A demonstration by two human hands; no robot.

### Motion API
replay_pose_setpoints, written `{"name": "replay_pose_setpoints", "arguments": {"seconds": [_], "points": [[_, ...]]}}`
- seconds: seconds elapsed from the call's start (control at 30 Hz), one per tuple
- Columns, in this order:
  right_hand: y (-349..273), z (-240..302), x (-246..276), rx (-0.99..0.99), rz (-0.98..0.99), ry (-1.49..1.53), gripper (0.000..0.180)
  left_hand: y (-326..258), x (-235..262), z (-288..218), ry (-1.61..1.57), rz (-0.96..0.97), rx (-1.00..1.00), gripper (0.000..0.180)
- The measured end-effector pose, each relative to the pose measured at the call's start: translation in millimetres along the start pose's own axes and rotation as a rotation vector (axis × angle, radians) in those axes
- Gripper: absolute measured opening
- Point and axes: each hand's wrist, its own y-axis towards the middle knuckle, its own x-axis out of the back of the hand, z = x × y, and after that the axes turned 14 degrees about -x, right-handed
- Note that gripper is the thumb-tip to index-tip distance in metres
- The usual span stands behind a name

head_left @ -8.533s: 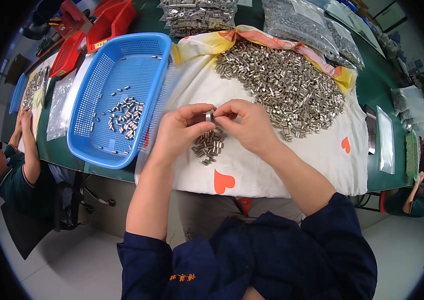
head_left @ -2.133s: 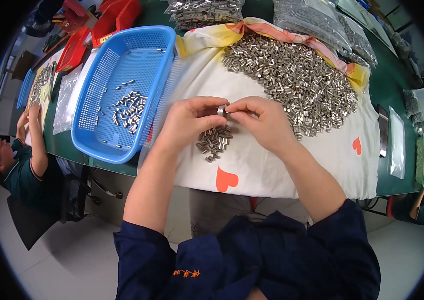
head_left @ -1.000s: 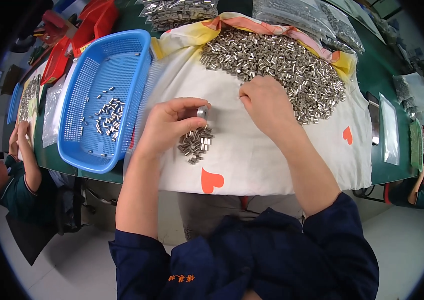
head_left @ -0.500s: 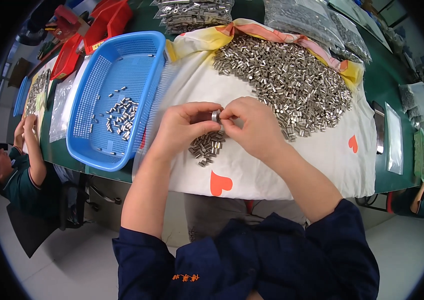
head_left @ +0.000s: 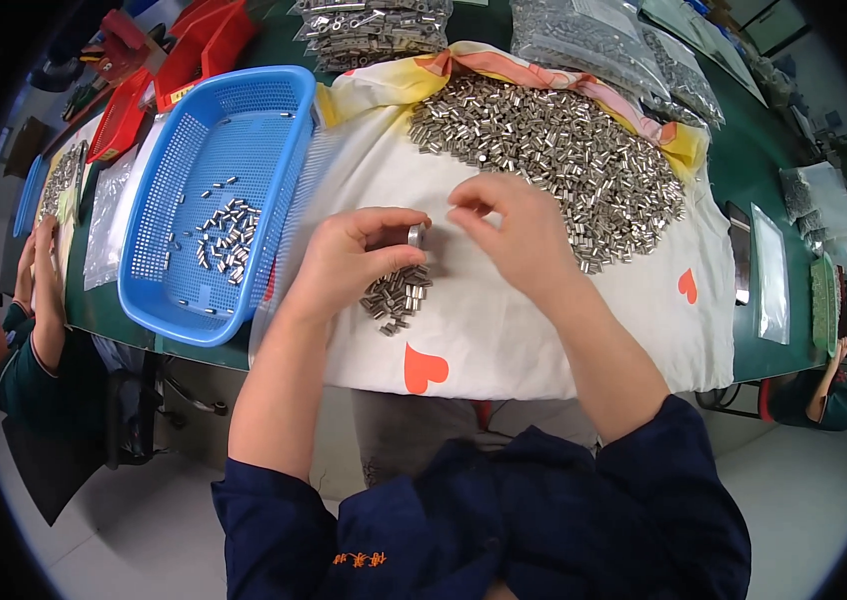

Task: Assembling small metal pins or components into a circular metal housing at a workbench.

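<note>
**Small round piece held steady, with a free touch poised on the right**

Gripping a small round metal piece point(head_left: 416, 236) between thumb and curled fingers of the left hand point(head_left: 346, 258), close by a small heap of metal cylinders point(head_left: 396, 298) toward the near edge of the worktop point(head_left: 759, 170). Holding the right hand point(head_left: 518, 228) just apart from the piece, with fingers bent and with thumb and forefinger close together; too small at the fingertips to tell of anything pinched there. Working over a white cloth point(head_left: 554, 345) spread to the near edge, with a large pile point(head_left: 544, 130) of similar cylinders banked toward the far edge, ahead and to the right. To the left of the cloth, with more cylinders on the mesh floor of a blue basket point(head_left: 229, 150) reaching close to the near edge. Apparently at a step of steadying on the left and fine handling on the right. Calling next, in likelihood, for a still left grip, a light fingertip pinch, and single cylinders rather than clumps.
</note>
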Motion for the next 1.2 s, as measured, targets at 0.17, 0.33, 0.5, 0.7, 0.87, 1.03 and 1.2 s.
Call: {"name": "replay_pose_setpoints", "arguments": {"seconds": [0.17, 0.33, 0.5, 0.7, 0.87, 1.03, 1.2], "points": [[7.7, -24.1, 20.5, 0.028, -0.140, -0.285, 0.008, 2.6, -0.7, -0.4, -0.027, 0.021, 0.026, 0.031], [7.6, -23.7, 7.4, 0.046, -0.108, -0.524, 0.008, 1.6, 1.0, -1.3, -0.048, 0.028, 0.066, 0.032], [6.8, -23.0, 4.4, 0.055, -0.150, -0.489, 0.010, 4.5, -0.5, -3.3, -0.042, 0.051, 0.076, 0.032], [-1.9, -2.7, -4.8, -0.323, 0.174, 0.209, 0.013, 1.8, 1.3, 0.1, -0.038, 0.013, 0.023, 0.031], [-3.8, -2.1, -15.3, -0.339, 0.194, 0.358, 0.014, 3.1, 0.5, -1.8, -0.073, 0.004, 0.016, 0.032], [-8.2, 2.3, -29.9, -0.314, 0.184, 0.663, 0.009, 2.5, 3.0, 0.4, -0.095, -0.010, 0.019, 0.032], [-10.4, -0.8, -31.3, -0.316, 0.197, 0.649, 0.008, 4.4, 1.7, -2.9, -0.125, -0.043, 0.033, 0.033]]}}
